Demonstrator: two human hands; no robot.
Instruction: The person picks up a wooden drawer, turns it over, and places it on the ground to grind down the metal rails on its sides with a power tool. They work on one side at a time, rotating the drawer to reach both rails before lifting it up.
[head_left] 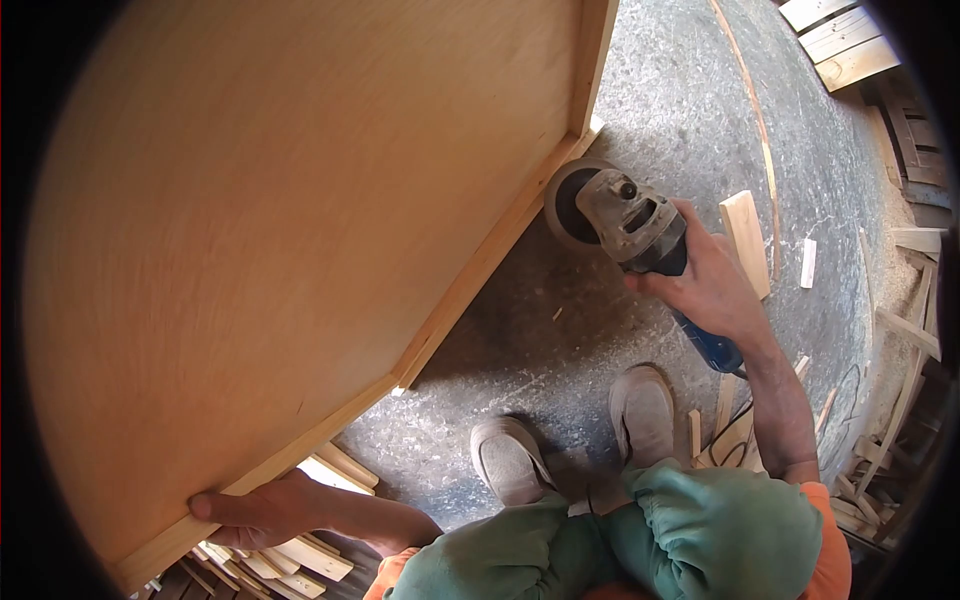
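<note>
My right hand (pixel 710 280) is wrapped round an angle grinder (pixel 635 215) with a dark head and a blue rear body. Its round disc (pixel 574 205) is at the wooden edge strip (pixel 500 240) of a large plywood panel (pixel 280 220); whether they touch I cannot tell. The panel leans across the left half of the view. At the lower left my left hand (pixel 260 512) grips the panel's edge, thumb on the face and fingers below, partly hidden.
Wood offcuts (pixel 745 240) lie on the grey floor (pixel 680 80) at the right, with scrap wood (pixel 915 330) along the far right. More wood strips (pixel 300 560) lie under the panel's lower edge. My shoes (pixel 642 412) stand below the grinder, near a dark cable (pixel 730 432).
</note>
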